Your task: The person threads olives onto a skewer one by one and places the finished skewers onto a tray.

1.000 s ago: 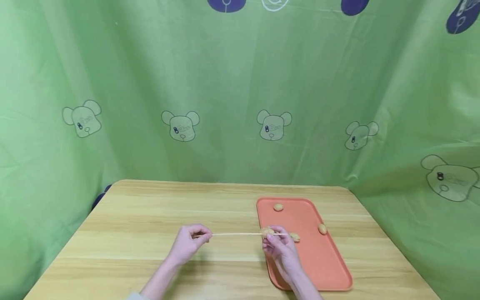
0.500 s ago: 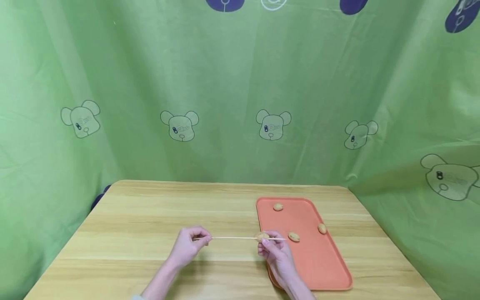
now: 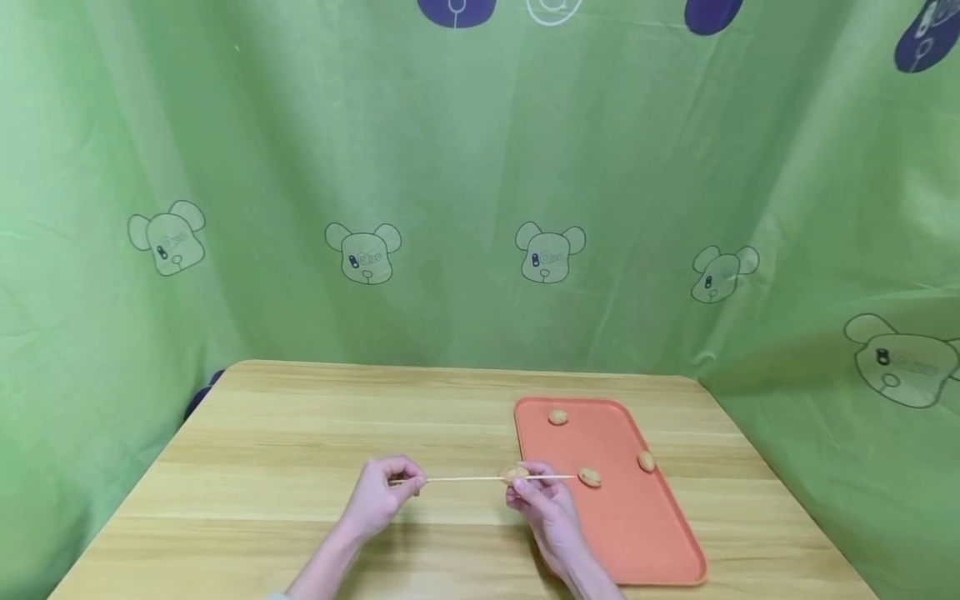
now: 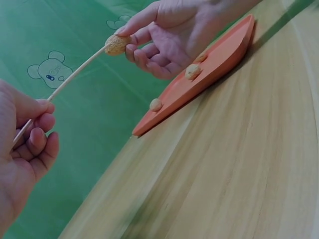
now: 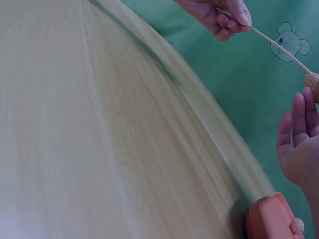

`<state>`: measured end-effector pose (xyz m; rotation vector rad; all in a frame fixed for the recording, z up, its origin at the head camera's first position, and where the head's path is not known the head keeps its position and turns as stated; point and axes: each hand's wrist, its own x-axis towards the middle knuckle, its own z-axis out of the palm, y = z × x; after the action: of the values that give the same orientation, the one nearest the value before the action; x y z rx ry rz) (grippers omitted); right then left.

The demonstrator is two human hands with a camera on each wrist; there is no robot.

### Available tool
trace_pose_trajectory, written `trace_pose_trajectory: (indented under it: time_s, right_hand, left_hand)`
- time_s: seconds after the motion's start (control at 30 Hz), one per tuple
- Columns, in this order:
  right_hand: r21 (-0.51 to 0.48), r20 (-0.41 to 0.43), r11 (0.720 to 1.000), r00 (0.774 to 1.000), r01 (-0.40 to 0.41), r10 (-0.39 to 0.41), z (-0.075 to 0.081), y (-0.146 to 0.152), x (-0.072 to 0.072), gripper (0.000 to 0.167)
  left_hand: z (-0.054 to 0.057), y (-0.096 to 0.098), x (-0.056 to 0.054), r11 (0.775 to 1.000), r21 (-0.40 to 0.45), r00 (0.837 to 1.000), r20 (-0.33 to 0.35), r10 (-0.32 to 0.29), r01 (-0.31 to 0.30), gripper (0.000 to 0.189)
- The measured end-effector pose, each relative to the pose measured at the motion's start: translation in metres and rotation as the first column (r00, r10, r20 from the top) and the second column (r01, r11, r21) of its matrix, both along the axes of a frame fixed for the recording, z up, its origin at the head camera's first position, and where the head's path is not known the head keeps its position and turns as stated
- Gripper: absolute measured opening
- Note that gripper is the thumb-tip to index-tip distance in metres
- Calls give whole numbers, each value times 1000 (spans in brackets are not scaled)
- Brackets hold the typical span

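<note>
One tan ball [image 4: 117, 45] on one wooden skewer [image 4: 76, 74], three other balls [image 3: 589, 477] on one coral tray [image 3: 637, 533].
Left hand [image 3: 382, 492] pinches the skewer; right hand [image 3: 549, 510] pinches its ball near the tray's edge.

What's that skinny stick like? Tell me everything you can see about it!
The stick is long, thin and pale, and looks wooden. It's held crosswise above the table. The left hand pinches it near one end. It shows on both sides of a rough tan ball in the right hand, its other end sticking out beyond.
</note>
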<state>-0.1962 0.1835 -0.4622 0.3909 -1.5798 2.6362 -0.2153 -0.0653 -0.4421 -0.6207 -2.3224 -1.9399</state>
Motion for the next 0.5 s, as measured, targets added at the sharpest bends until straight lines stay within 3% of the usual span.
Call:
trace_pose_trajectory:
  time_s: [0.2,0.4,0.5]
  right_hand:
    - [16,2,1000,1000,-13,13,-2,-4,-1,22]
    - [29,14,1000,1000,4,-5,-1,-9,-3,20]
    - [29,30,999,999,16,-17,0,-11,-3,20]
  left_hand:
    - [3,2,0,1000,-19,1000,2,-14,14,3]
    - [24,5,12,1000,-14,1000,-5,-12,12,5]
    - [28,7,14,1000,-14,1000,10,0,0,4]
